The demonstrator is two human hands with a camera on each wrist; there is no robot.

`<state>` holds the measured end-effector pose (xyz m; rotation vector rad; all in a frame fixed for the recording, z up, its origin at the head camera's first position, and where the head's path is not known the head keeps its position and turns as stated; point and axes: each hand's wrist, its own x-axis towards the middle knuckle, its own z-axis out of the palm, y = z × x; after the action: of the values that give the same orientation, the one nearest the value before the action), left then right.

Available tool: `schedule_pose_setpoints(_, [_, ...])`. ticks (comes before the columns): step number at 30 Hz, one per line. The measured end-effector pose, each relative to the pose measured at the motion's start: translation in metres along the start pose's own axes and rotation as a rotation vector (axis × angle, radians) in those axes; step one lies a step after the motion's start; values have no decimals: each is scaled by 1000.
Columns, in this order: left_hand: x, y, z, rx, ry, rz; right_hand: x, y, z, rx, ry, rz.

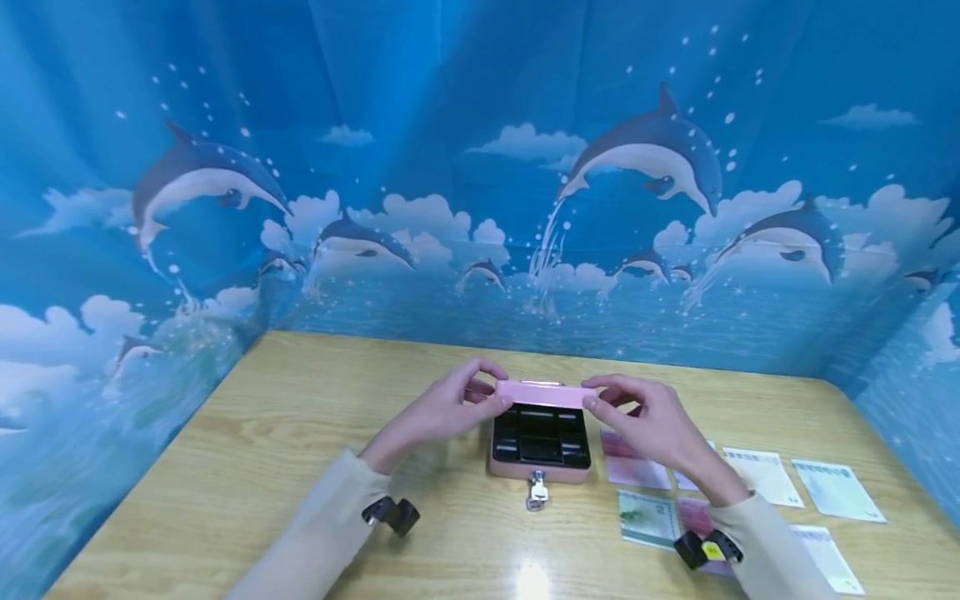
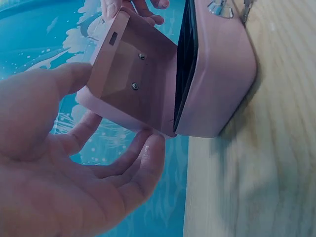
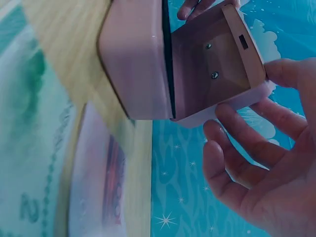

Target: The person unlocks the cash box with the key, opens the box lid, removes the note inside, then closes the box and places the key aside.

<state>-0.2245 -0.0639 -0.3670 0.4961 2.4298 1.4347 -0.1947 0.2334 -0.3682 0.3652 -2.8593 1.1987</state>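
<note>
A small pink cash box (image 1: 540,473) stands on the table with its lid (image 1: 547,394) raised. Inside sits a black tray (image 1: 540,450) split into several compartments. A key with a ring (image 1: 537,493) hangs from the lock on the front wall. My left hand (image 1: 459,405) pinches the lid's left corner between thumb and fingers. At the right corner, my right hand (image 1: 647,417) grips the lid the same way. The lid's bare inside, with two screws, shows in the left wrist view, where the left thumb (image 2: 74,79) presses on its rim.
Right of the box lie several banknotes in rows, among them a green one (image 1: 648,518), a pink one (image 1: 636,463) and a pale one (image 1: 838,489). The right forearm covers some of them. A blue dolphin-print curtain (image 1: 465,167) hangs behind the wooden table (image 1: 300,417).
</note>
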Motion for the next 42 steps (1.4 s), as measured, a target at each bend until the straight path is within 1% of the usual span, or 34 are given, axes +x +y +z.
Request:
schedule_pose_setpoints(6, [-7, -4, 1, 22, -29, 16, -7, 2, 3, 18, -8, -25])
schedule_pose_setpoints(14, [-10, -10, 1, 9, -59, 58, -14, 3, 6, -9, -13, -6])
schedule_pose_setpoints(17, [-11, -13, 1, 5, -79, 74, -17, 3, 6, 2, -26, -5])
schedule_pose_setpoints(25, [-10, -19, 0, 35, -148, 112, -22, 5, 8, 18, -67, 1])
schedule_pose_setpoints(28, [-11, -19, 1, 47, -171, 107, -24, 8, 10, 26, -80, -15])
schedule_pose_setpoints(34, [-16, -19, 4, 73, -183, 58, -26, 14, 16, 10, -101, -103])
schedule_pose_setpoints(37, [-16, -19, 5, 89, -181, 54, -26, 16, 16, 7, -107, -114])
schedule_pose_setpoints(42, [-17, -18, 7, 119, -187, 58, -26, 16, 16, -9, -112, -108])
